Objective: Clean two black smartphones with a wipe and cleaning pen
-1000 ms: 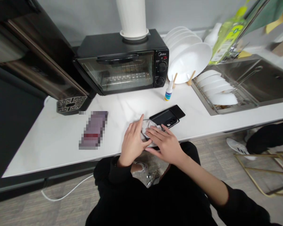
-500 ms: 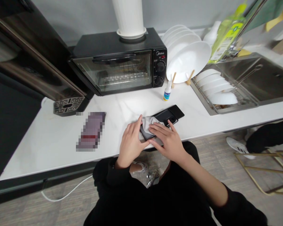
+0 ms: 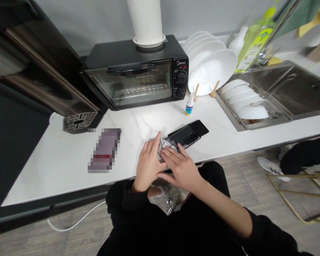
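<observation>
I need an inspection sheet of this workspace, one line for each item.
Surface: white counter, marble-like.
Job's things: black phone lying flat; light cloth on its near end.
Clutter: blurred flat item; small bottle.
Grippers: left hand beside the cloth, touching it; right hand pressing flat on the cloth.
Cables: white cable on the floor under the counter.
Surroundings: toaster oven, white plates in a rack, sink, another person's shoe.
</observation>
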The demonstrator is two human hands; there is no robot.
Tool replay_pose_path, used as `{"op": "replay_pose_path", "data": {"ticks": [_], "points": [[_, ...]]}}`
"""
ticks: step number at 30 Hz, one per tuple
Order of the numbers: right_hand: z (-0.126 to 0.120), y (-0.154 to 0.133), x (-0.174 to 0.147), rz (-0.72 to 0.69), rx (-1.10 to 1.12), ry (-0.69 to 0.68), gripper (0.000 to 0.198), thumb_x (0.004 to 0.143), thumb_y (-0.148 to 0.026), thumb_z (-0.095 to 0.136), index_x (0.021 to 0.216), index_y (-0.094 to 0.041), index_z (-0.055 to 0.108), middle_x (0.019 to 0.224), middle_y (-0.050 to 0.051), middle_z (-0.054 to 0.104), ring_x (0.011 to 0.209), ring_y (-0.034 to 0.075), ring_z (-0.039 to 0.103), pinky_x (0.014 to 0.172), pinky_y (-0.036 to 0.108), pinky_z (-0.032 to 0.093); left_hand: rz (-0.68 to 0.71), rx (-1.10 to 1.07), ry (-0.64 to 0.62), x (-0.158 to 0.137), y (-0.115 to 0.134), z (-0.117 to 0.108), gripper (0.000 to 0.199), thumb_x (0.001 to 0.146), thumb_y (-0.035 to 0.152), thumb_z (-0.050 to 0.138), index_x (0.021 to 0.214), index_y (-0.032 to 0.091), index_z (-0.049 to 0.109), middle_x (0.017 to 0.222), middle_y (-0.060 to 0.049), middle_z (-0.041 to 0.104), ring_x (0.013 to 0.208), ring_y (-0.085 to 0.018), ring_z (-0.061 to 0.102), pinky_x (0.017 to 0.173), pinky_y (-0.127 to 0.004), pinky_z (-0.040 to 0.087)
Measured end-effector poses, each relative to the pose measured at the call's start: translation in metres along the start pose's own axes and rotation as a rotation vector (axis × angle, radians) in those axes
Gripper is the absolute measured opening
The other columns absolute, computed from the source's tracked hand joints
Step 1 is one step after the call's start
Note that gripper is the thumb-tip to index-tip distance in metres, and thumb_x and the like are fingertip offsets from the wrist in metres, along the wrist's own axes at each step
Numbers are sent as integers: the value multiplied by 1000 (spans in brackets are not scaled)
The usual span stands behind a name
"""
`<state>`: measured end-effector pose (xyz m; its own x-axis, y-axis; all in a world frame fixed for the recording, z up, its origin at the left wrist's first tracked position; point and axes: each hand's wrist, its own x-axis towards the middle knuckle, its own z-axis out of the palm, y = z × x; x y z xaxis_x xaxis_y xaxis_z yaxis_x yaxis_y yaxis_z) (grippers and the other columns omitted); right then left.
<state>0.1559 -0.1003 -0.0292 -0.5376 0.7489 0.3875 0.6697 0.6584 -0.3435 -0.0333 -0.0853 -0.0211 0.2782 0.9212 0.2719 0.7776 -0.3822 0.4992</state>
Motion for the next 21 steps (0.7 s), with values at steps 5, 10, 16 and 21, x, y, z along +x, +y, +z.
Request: {"op": "replay_pose_path", "data": {"ticks": [5,10,16,21], "points": [[-13,28,-2,264,-158,150,52,109,-50,46,150,-20,55,152,11,63,145,31,56,130,69,13,9,-21,29,2,2,0,110,84,40,85,169,29,18,140,-11,63,128,-33,58,113,-51,47],[-7,11,-8,107,-80,41,65,104,-60,52,153,-17,52,156,12,59,150,31,50,132,64,16,-3,-13,17,1,4,-1,107,86,35,83,169,26,17,139,-13,63,126,-33,58,110,-50,49],[-12,22,-6,266,-142,143,49,108,-51,48,148,-24,58,151,10,64,144,30,57,131,69,8,14,-10,31,1,3,0,107,84,43,85,168,25,20,138,-11,65,125,-33,59,111,-49,48],[-5,10,-3,105,-67,77,64,103,-62,52,149,-17,57,151,13,63,147,31,54,133,64,10,3,-9,22,0,2,0,106,86,31,83,169,24,18,138,-13,64,124,-32,59,110,-49,49]]}}
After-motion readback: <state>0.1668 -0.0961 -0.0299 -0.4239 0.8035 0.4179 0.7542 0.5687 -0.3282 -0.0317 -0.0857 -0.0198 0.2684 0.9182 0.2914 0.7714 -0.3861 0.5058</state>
